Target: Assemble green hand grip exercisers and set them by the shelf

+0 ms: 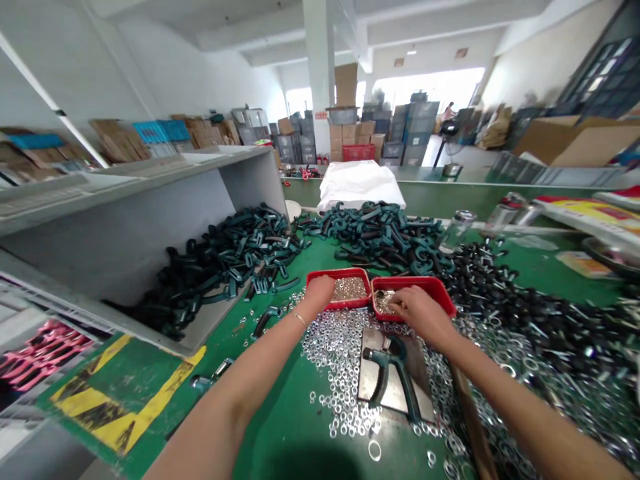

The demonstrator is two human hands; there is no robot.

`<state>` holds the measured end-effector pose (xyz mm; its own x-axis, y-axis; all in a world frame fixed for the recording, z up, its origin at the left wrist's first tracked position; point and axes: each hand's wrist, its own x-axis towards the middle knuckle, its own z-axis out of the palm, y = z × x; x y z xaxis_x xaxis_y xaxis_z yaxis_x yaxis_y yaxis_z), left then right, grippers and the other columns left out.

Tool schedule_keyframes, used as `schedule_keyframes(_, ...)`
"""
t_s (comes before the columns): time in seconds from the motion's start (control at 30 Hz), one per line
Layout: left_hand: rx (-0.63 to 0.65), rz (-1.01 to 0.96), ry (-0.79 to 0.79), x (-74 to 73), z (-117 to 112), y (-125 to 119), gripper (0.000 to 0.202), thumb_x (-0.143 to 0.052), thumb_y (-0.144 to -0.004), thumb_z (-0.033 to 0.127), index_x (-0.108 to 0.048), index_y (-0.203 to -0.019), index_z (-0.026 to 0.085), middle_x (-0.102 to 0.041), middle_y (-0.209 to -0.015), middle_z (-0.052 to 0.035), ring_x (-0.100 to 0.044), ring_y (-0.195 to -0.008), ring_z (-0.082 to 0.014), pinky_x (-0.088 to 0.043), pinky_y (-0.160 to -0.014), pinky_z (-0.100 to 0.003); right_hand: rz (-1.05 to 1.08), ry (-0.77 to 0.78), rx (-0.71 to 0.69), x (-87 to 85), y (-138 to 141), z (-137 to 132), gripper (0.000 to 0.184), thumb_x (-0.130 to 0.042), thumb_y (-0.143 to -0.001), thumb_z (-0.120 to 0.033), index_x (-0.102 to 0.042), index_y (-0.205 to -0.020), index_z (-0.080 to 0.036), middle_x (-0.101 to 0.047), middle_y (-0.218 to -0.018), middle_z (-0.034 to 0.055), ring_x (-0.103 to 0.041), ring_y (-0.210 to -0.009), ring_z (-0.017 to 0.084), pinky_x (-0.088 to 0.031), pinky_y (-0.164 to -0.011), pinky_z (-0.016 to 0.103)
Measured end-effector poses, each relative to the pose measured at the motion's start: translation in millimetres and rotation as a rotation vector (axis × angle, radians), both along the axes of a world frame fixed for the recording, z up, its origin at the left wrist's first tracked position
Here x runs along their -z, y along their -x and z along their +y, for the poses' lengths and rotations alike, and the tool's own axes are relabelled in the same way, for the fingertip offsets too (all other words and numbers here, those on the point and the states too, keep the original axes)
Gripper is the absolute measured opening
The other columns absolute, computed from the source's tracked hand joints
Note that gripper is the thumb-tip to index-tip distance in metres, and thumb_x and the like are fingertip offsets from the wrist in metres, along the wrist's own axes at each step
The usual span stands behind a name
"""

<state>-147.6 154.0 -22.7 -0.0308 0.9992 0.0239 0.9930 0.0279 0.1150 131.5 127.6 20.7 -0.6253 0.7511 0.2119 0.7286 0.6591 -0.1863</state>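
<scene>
My left hand (320,291) dips into the left red tray (345,272), among tiny brass-coloured parts (350,288). Its fingers are curled downward, and their tips are hidden. In the right red tray (435,288), my right hand (411,305) has its fingers drawn together in a pinch over small shiny parts (384,301). What either hand pinches is too small to make out. Nearer me, a dark green tool piece with two curved handles (393,373) rests on a metal plate (369,333). Loose metal rings (340,360) lie around the plate.
Green tool parts are heaped beyond the trays (385,230) and spill from a grey shelf box (190,180) on the left. Black-headed bolts (505,293) cover the right side. A clear jar (457,230) stands behind them. A wooden handle (470,420) lies under my right forearm.
</scene>
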Motion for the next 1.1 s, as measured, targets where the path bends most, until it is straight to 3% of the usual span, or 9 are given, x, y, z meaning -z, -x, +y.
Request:
schedule_keyframes(0.1, -0.025, -0.006, -0.072, 11.7, -9, -1, 0.021, -0.046, -0.093, 0.008, -0.064, -0.104, 0.006, -0.066, -0.109, -0.0186, -0.066, -0.101, -0.0242, -0.052, -0.087, -0.035, -0.136, -0.058, -0.037, 7.0, 79, 31, 0.021, -0.053, -0.093, -0.022, -0.071, -0.085, -0.015, -0.072, -0.093, 0.0119, -0.062, -0.095, 0.024, -0.043, -0.091, 0.036)
schedule_keyframes(0.2, -0.050, -0.051, -0.131, 17.6, -13, 1, 0.027, -0.039, -0.093, 0.005, -0.060, -0.109, 0.005, -0.066, -0.106, -0.0202, -0.067, -0.098, -0.0246, -0.052, -0.083, -0.032, -0.202, -0.028, -0.050, 21.8, 120, 58, 0.015, -0.063, -0.090, -0.023, -0.070, -0.081, -0.012, -0.071, -0.089, 0.0113, -0.063, -0.096, 0.023, -0.044, -0.093, 0.038)
schedule_keyframes(0.37, -0.011, -0.201, -0.200, 21.7, -9, 6, 0.020, -0.042, -0.091, 0.007, -0.059, -0.102, 0.012, -0.067, -0.099, -0.0141, -0.065, -0.093, -0.0215, -0.049, -0.083, -0.031, -0.209, 0.033, -0.033, 45.5, 127, 77, 0.022, -0.063, -0.093, -0.035, -0.067, -0.095, -0.014, -0.068, -0.105, 0.0063, -0.062, -0.102, 0.021, -0.045, -0.096, 0.045)
schedule_keyframes(0.5, 0.058, -0.326, -0.261, 23.2, -9, 11, 0.015, -0.047, -0.088, 0.009, -0.060, -0.093, 0.016, -0.066, -0.100, -0.0098, -0.061, -0.097, -0.0210, -0.046, -0.089, -0.032, -0.083, 0.054, 0.008, 55.5, 124, 76, 0.013, -0.059, -0.092, -0.022, -0.065, -0.090, -0.011, -0.068, -0.099, 0.0110, -0.060, -0.104, 0.024, -0.039, -0.100, 0.043)
schedule_keyframes(0.6, 0.088, -0.397, -0.293, 22.8, -13, 11, 0.015, -0.047, -0.088, 0.012, -0.060, -0.092, 0.018, -0.067, -0.096, -0.0069, -0.061, -0.092, -0.0198, -0.046, -0.087, -0.032, 0.073, 0.050, 0.053, 53.7, 121, 72, 0.012, -0.049, -0.090, -0.011, -0.061, -0.091, -0.011, -0.068, -0.100, 0.0161, -0.057, -0.101, 0.025, -0.039, -0.094, 0.038)
schedule_keyframes(0.73, 0.070, -0.464, -0.328, 23.2, -17, 11, 0.016, -0.046, -0.090, 0.014, -0.061, -0.092, 0.018, -0.068, -0.092, -0.0054, -0.061, -0.085, -0.0186, -0.047, -0.083, -0.031, 0.293, 0.088, 0.079, 40.1, 99, 54, 0.010, -0.045, -0.089, -0.013, -0.055, -0.090, -0.017, -0.066, -0.092, 0.0093, -0.059, -0.087, 0.021, -0.044, -0.081, 0.033)
schedule_keyframes(0.87, 0.023, -0.525, -0.365, 18.3, -15, 14, 0.014, -0.048, -0.091, 0.015, -0.062, -0.091, 0.017, -0.067, -0.094, -0.0070, -0.061, -0.089, -0.0192, -0.047, -0.087, -0.033, 0.477, 0.169, 0.107, 26.0, 41, 11, 0.010, -0.047, -0.093, -0.028, -0.051, -0.089, -0.020, -0.065, -0.086, 0.0040, -0.062, -0.077, 0.018, -0.048, -0.071, 0.031)
schedule_keyframes(1.0, 0.020, -0.593, -0.401, 6.1, -39, -2, 0.013, -0.050, -0.093, 0.019, -0.063, -0.090, 0.017, -0.067, -0.096, -0.0068, -0.060, -0.096, -0.0188, -0.046, -0.091, -0.032, 0.791, 0.587, 0.192, 26.9, -30, -54, 0.021, -0.057, -0.091, -0.042, -0.054, -0.094, -0.021, -0.066, -0.080, 0.0005, -0.064, -0.070, 0.018, -0.050, -0.069, 0.032)
schedule_keyframes(1.1, 0.199, -0.708, -0.318, 3.3, -83, -43, 0.014, -0.052, -0.095, 0.026, -0.064, -0.093, 0.018, -0.068, -0.095, -0.0037, -0.061, -0.091, -0.0173, -0.047, -0.086, -0.030, 0.874, 0.779, 0.314, 37.6, -66, -100, 0.026, -0.060, -0.089, -0.047, -0.059, -0.091, -0.021, -0.067, -0.075, 0.0001, -0.064, -0.067, 0.017, -0.050, -0.070, 0.031)
